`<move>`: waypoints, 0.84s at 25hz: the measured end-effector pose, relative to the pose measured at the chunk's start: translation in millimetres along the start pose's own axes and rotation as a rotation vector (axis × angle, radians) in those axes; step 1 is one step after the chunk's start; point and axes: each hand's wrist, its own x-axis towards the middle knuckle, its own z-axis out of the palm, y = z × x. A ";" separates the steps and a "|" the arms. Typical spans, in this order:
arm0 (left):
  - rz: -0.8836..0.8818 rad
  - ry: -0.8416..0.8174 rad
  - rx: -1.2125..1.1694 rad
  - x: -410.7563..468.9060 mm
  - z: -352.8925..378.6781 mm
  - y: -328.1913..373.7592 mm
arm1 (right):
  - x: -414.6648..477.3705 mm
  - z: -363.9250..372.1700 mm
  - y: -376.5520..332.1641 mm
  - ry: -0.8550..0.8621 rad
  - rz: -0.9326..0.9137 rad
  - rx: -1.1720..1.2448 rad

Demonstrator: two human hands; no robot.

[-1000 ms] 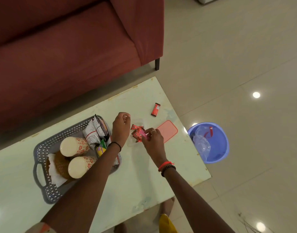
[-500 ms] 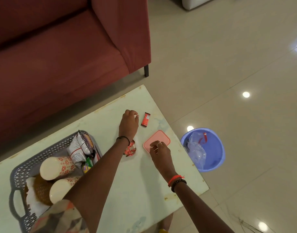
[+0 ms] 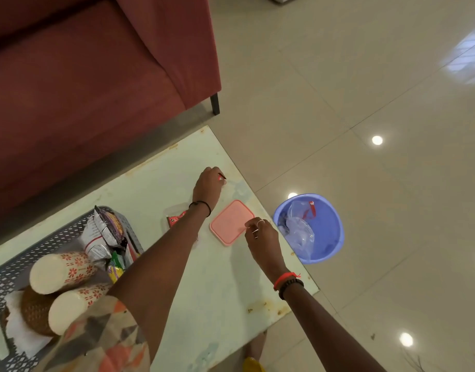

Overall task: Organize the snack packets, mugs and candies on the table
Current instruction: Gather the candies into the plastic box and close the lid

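While the outstretched left hand (image 3: 207,187) pinches a candy (image 3: 222,177), the right hand (image 3: 261,235), fingers curled, pinches the lid (image 3: 229,222).

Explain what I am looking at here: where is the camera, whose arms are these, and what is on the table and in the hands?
There is no machine here. A person works with bare hands, and the single camera sits on their head, looking down past both arms at a table. The left hand reaches toward the far edge, fingers curled on a small red candy. The right hand has its fingertips at the edge of a pink lid lying flat; whether it grips the lid is unclear. Partly behind the left arm lie more red candies. A grey basket holds mugs on their sides and snack packets. A blue basin stands on the floor.
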 end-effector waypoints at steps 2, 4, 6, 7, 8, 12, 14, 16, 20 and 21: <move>-0.016 0.070 -0.159 -6.5 -10.8 3.5 | -4.3 -0.1 -1.9 -0.006 0.005 0.000; -0.050 0.155 -0.329 -14.5 -25.7 5.3 | -8.5 1.3 -5.7 -0.016 0.014 -0.005; -0.089 0.236 -0.415 -26.7 -43.3 1.4 | -13.3 3.7 -13.1 -0.035 0.023 -0.006; -0.107 0.259 -0.431 -34.6 -51.2 -3.6 | -16.0 5.5 -17.8 -0.047 0.022 -0.005; -0.126 0.268 -0.435 -43.3 -57.4 -10.2 | -18.4 7.6 -22.7 -0.059 0.021 -0.005; -0.256 0.236 -0.379 -77.3 -61.8 -42.3 | -23.2 13.9 -40.9 -0.095 0.033 0.006; -0.314 0.217 -0.338 -89.4 -56.8 -53.9 | -23.9 16.7 -46.2 -0.111 0.019 -0.010; -0.359 0.208 -0.328 -96.6 -52.2 -63.5 | -22.4 19.4 -48.8 -0.127 -0.004 -0.042; -0.432 0.185 -0.398 -102.4 -47.9 -76.8 | -13.2 19.3 -49.6 -0.124 -0.057 -0.129; -0.429 0.194 -0.417 -102.8 -47.7 -78.7 | -8.8 18.4 -48.8 -0.119 -0.101 -0.201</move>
